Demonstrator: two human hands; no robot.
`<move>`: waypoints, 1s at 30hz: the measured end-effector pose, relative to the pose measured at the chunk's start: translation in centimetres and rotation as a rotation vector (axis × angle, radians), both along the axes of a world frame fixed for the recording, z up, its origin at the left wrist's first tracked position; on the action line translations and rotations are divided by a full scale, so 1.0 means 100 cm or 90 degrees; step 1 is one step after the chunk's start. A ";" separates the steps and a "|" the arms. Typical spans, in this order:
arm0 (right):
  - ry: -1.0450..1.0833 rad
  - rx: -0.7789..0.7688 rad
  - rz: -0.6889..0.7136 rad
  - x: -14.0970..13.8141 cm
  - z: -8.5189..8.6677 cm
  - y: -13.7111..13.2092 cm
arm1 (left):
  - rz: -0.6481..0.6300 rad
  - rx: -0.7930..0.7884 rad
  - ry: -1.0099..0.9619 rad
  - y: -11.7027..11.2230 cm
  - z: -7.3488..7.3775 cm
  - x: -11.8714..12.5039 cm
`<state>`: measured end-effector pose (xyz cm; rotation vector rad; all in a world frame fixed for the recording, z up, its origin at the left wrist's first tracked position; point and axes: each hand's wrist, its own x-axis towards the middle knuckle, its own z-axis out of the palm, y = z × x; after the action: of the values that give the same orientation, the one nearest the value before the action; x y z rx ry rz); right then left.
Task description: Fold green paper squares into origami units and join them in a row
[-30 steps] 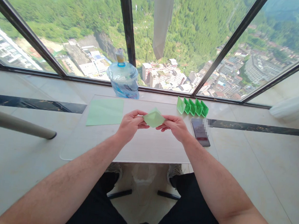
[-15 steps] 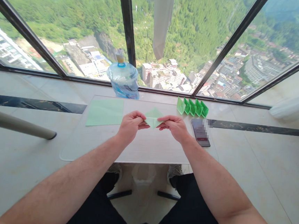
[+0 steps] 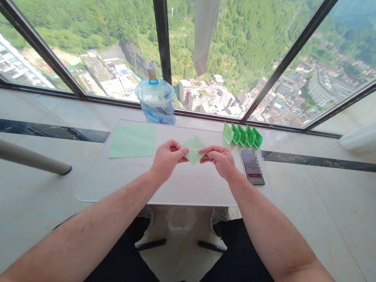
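left hand [image 3: 167,159] shifted inward, pinching folded paper [image 3: 194,148]

High-rise room [image 3: 327,206] — windows [image 3: 245,45] overlooking a town [image 3: 294,95].

Passage between left hand [image 3: 169,158] and right hand [image 3: 221,160] is blocked by the paper [image 3: 194,147]. Access is afforded over the table [image 3: 187,189], on its near side. Leftward, the sheet [image 3: 132,141] (lying flat) can be passed over; rightward, reach is obstructed by the phone [image 3: 251,165] and green pieces [image 3: 243,136]; behind the sheet, by the jug [image 3: 155,98].
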<state>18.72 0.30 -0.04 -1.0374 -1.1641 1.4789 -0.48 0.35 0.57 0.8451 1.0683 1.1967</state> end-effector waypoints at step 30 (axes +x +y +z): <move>-0.020 -0.044 -0.105 -0.026 -0.009 -0.003 | -0.029 -0.082 -0.082 -0.001 -0.006 0.008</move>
<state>16.12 0.02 -0.98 -1.1789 -1.0305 1.3852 0.32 0.29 -0.03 0.6800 1.0047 1.1159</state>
